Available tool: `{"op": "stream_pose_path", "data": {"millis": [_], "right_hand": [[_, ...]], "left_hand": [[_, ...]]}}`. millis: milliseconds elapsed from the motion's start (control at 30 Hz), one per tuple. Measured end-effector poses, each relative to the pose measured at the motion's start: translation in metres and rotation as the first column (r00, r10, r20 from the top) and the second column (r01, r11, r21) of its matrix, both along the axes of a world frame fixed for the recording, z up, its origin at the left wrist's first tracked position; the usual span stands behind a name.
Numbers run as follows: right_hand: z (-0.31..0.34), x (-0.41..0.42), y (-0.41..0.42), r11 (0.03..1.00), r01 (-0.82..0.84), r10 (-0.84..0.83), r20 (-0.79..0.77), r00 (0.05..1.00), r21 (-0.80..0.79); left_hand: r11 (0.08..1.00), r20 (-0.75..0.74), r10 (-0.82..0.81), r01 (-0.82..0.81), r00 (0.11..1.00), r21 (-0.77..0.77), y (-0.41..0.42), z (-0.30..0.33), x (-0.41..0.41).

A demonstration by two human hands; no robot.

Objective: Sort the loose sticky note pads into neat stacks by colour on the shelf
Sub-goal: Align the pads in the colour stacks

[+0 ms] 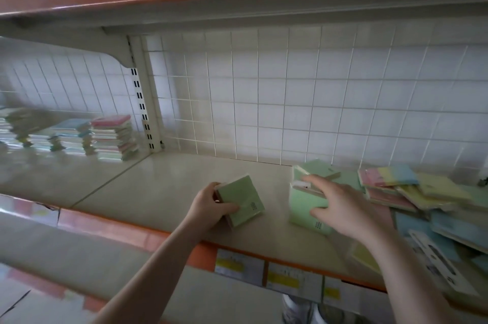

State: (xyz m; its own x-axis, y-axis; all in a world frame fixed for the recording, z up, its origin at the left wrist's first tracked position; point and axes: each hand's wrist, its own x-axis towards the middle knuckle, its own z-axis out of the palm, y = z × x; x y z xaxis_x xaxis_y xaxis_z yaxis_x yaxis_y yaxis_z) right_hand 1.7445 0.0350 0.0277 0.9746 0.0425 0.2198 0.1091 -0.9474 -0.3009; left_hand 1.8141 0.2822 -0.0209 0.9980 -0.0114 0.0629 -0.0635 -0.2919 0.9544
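Left hand (208, 205): we grip a small green stack (241, 201) at the shelf (163, 184) front.
Right hand (340, 207): our fingers curl round loose green pads (303, 207); square their edges first.
Beyond: mixed pile (412, 191) awaits.

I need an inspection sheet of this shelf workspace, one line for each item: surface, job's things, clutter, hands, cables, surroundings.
Surface: beige shelf, orange front edge.
Job's things: green pad stack in the left hand; light green pads under the right hand.
Clutter: mixed pile of pads at right, pink, yellow and blue, overlapping.
Hands: left hand grips the green pad stack; right hand holds the light green pads.
Cables: nothing seen.
Surroundings: wire grid back panel; stacked pads in the left bay; price labels below.
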Motion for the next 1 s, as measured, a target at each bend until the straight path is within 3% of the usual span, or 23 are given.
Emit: {"op": "stream_pose_path", "data": {"millis": [233,367,500,667,867,1000], "right_hand": [[0.003,0.001,0.015,0.998,0.032,-0.033,0.023,0.999,0.045],[-0.001,0.015,0.033,0.964,0.065,-0.078,0.042,0.996,0.259],[-0.006,0.039,0.075,0.856,0.056,-0.085,0.033,0.996,0.514],[-0.016,0.075,0.158,0.645,0.060,-0.138,0.039,0.990,0.762],[-0.020,0.112,0.269,0.456,0.065,-0.185,0.024,0.982,0.887],[-0.021,0.131,0.321,0.394,0.109,-0.216,-0.024,0.976,0.913]], "left_hand": [[0.986,0.032,0.053,-0.047,0.998,-0.161,0.015,0.000,0.003],[0.976,0.079,0.081,-0.063,0.994,-0.208,0.040,0.004,0.009],[0.962,0.117,0.091,-0.057,0.989,-0.266,0.080,0.011,0.016],[0.969,0.166,0.090,-0.049,0.982,-0.240,0.154,0.021,0.030],[0.991,0.193,0.069,-0.046,0.979,-0.122,0.264,0.034,0.074],[0.997,0.185,0.066,-0.056,0.981,-0.061,0.319,0.039,0.102]]}}
